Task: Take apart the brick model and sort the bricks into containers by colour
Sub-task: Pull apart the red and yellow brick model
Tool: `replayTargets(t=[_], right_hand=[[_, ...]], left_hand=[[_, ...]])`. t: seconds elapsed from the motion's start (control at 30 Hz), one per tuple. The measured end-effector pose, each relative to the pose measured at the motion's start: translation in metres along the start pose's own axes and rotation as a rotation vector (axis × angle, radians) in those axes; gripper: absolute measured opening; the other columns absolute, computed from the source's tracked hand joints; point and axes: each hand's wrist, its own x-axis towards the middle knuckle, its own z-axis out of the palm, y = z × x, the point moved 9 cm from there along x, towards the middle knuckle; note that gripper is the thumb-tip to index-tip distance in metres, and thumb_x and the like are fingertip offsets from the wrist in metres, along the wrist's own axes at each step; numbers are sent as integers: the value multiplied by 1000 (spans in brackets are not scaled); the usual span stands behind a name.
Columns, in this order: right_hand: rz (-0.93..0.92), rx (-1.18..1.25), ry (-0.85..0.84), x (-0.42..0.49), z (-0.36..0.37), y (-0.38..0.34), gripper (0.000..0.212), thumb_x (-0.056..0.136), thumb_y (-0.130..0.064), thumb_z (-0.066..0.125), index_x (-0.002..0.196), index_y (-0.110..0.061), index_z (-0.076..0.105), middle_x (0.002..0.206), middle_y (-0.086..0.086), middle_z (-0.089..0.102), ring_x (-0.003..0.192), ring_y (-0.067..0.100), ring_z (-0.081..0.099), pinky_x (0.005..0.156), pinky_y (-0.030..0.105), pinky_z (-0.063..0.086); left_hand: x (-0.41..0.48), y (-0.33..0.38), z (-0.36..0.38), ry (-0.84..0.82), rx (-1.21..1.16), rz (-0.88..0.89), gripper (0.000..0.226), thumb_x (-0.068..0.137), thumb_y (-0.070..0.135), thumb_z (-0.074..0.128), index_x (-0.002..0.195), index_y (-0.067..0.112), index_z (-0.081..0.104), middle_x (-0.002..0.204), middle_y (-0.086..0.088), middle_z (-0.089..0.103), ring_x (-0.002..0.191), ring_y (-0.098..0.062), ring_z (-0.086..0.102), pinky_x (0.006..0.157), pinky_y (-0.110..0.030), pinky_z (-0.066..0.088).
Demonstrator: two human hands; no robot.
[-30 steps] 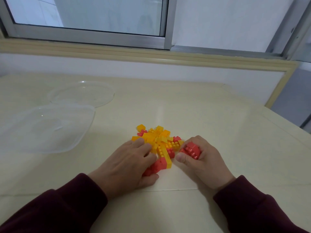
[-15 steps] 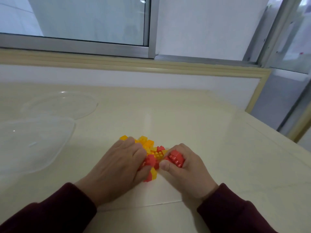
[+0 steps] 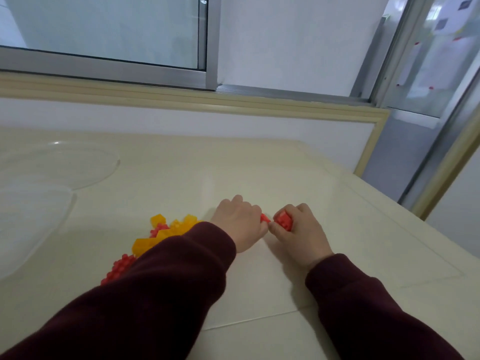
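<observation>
Our left hand (image 3: 240, 224) and right hand (image 3: 298, 231) each closed on red bricks (image 3: 283, 219), brick model (image 3: 166, 229) left of our grip, two clear containers (image 3: 78, 165) beyond it empty

Soft window (image 3: 104, 29) daylight (slight blur, wide-angle bowing).

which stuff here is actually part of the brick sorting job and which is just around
Part of the job:
- brick model, yellow and red, partly behind the left sleeve
- red brick piece gripped in the right hand
- small red piece in the left hand
- two clear containers

Just around:
- table
- window frame
- wall trim
</observation>
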Motion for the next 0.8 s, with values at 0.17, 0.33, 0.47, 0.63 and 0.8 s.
replayTargets(t=[0.17, 0.33, 0.47, 0.63, 0.8], right_hand=[[-13, -181, -32, 9, 4, 8, 21, 81, -41, 58, 89, -21, 60, 90, -4, 48, 80, 16, 53, 66, 28, 39], [-9, -187, -54, 11, 8, 12, 23, 80, -38, 60, 94, -20, 61, 95, -2, 50, 95, 19, 50, 72, 30, 40], [13, -161, -74, 10, 9, 12, 32, 77, -39, 64, 104, -24, 60, 103, -2, 52, 102, 18, 47, 77, 28, 38], [45, -123, -100, 6, 7, 12, 47, 72, -36, 66, 117, -26, 57, 113, -1, 52, 111, 18, 44, 86, 25, 35], [64, -51, -61, 1, 0, 8, 44, 74, -37, 61, 117, -27, 59, 127, 0, 52, 120, 18, 40, 96, 25, 30]], left_hand=[[13, -1, 19, -71, -45, -52, 36, 92, 34, 31, 101, 8, 53, 106, -16, 58, 100, -31, 45, 76, -39, 34], [14, 0, 27, -54, -74, -47, 36, 93, 36, 32, 102, 7, 51, 106, -14, 52, 99, -29, 45, 71, -36, 32], [14, 1, 26, -38, -91, -35, 34, 92, 36, 35, 103, 8, 48, 107, -14, 51, 101, -29, 46, 72, -36, 34], [10, -1, 22, -76, -156, -46, 36, 87, 40, 41, 104, 9, 46, 108, -12, 50, 104, -29, 43, 78, -38, 37], [4, -4, 14, -116, -214, -45, 49, 77, 47, 51, 110, 12, 44, 111, -10, 49, 105, -26, 42, 80, -37, 38]])
